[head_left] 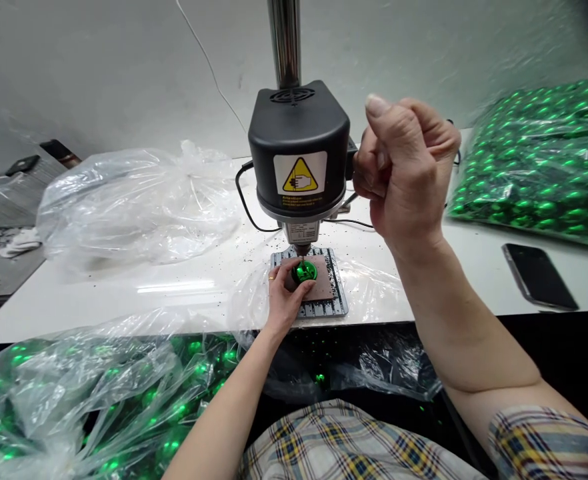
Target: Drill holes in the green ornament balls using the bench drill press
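Note:
A black bench drill press point(299, 133) with a yellow warning label stands in the middle of the white table. My left hand point(285, 293) is curled round a shiny green cap-like round piece point(306, 271), pressing it on a pinkish board point(325, 287) that lies on the slotted metal base point(338, 308). The drill tip comes down at the green piece; whether it touches is hard to see. My right hand point(407, 160) is closed at the right side of the drill head, wrapped round its feed handle, which the fingers mostly hide.
A clear bag of shiny green pieces point(539, 160) lies at the right, near a black phone point(540, 275). Crumpled clear plastic point(139, 200) spreads at the left. Another bag of green pieces point(124, 393) sits below the table edge. Dark shavings litter the base.

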Demonstrator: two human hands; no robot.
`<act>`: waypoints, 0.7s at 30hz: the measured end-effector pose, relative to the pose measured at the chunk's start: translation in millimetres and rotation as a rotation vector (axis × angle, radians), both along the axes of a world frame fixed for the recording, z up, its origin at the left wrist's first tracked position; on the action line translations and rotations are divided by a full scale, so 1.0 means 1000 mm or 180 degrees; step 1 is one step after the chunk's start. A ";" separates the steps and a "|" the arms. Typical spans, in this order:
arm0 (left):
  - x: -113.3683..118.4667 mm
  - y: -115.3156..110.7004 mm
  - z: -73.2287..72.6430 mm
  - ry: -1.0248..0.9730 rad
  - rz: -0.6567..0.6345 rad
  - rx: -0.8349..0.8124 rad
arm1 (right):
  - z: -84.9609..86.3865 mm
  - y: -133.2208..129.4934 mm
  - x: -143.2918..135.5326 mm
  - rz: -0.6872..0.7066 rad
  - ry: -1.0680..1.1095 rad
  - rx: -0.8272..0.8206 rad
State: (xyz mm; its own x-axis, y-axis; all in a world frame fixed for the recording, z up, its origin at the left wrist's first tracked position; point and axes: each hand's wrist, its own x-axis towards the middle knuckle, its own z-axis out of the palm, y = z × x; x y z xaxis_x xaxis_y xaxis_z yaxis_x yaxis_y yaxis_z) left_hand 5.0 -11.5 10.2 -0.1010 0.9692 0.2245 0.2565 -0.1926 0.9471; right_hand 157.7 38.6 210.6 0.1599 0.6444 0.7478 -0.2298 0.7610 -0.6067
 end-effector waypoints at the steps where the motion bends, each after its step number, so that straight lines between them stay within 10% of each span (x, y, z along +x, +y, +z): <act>1: 0.000 0.000 0.000 0.0028 0.0030 -0.0013 | -0.001 0.000 0.000 -0.0049 -0.0055 0.0024; 21: 0.002 0.001 -0.002 -0.0184 -0.0033 0.0094 | -0.057 -0.040 -0.002 -0.0519 -0.0240 0.0741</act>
State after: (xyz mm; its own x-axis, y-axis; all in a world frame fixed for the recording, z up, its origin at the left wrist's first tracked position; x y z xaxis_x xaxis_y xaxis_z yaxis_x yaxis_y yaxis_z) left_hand 6.5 -10.7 8.5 -0.1047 0.9633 0.2471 0.1993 -0.2231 0.9542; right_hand 155.9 -1.2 153.5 0.1856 0.4244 0.8863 -0.0539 0.9050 -0.4220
